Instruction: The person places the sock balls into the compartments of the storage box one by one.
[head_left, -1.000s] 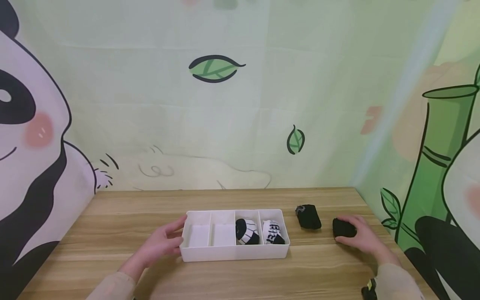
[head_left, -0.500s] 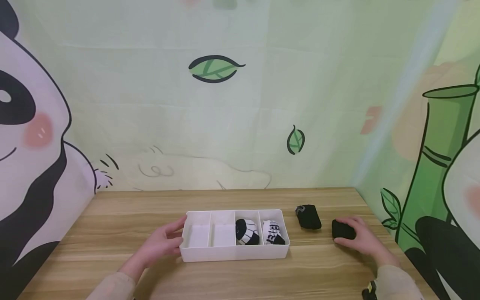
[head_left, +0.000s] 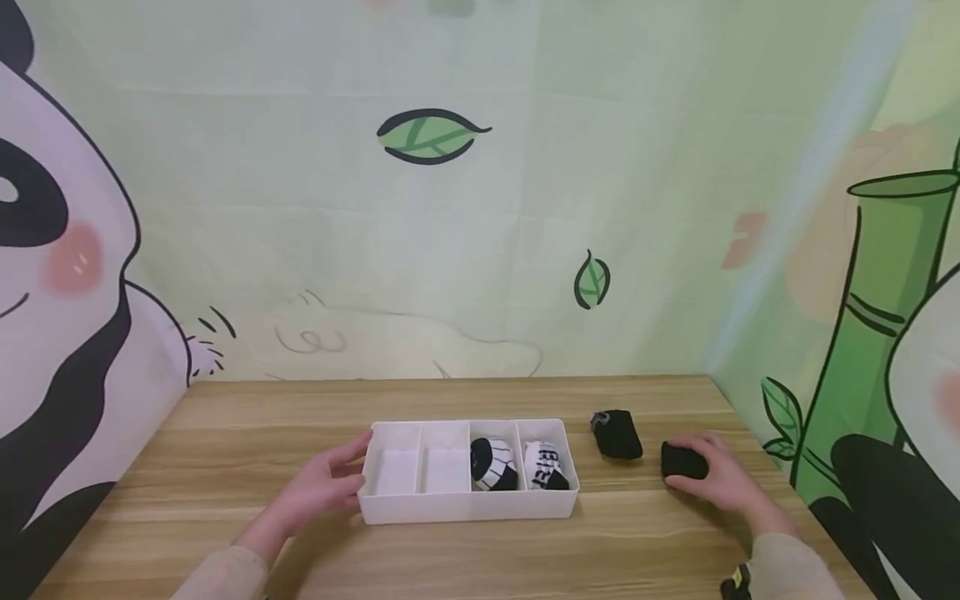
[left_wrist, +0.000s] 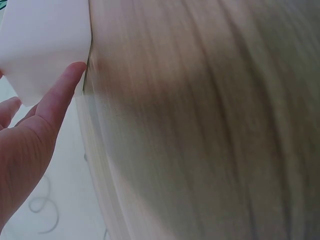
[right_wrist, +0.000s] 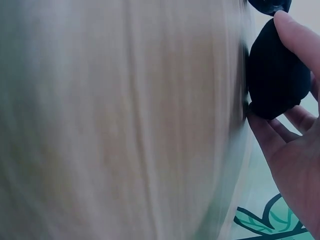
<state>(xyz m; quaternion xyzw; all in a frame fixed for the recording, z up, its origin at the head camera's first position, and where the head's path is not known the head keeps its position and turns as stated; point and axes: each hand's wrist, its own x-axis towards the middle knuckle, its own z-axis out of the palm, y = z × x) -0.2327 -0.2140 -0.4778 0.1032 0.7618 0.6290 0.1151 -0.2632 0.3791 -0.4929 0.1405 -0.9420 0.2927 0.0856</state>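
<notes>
A white divided box (head_left: pixel 468 507) stands on the table in the head view. My left hand (head_left: pixel 322 489) rests its fingers on the box's left end; in the left wrist view, fairly straight fingers (left_wrist: pixel 60 95) touch the wall. Two black-and-white rolled socks, one striped (head_left: pixel 495 464) and one lettered (head_left: pixel 546 467), sit in the two right compartments. To the right of the box, my right hand (head_left: pixel 722 482) holds a rolled black sock (head_left: pixel 682 461) between thumb and fingers, low at the tabletop. In the right wrist view that black sock (right_wrist: pixel 277 72) appears close to the table surface.
Another rolled black sock (head_left: pixel 617 434), with a grey patch at one corner, lies between the box and my right hand. The wooden table (head_left: pixel 465 562) ends at the back against a printed cloth (head_left: pixel 465 250) with leaves, pandas and bamboo.
My right hand has shifted slightly left with the black sock in its grip. The left hand stays at the box, whose contents look the same.
</notes>
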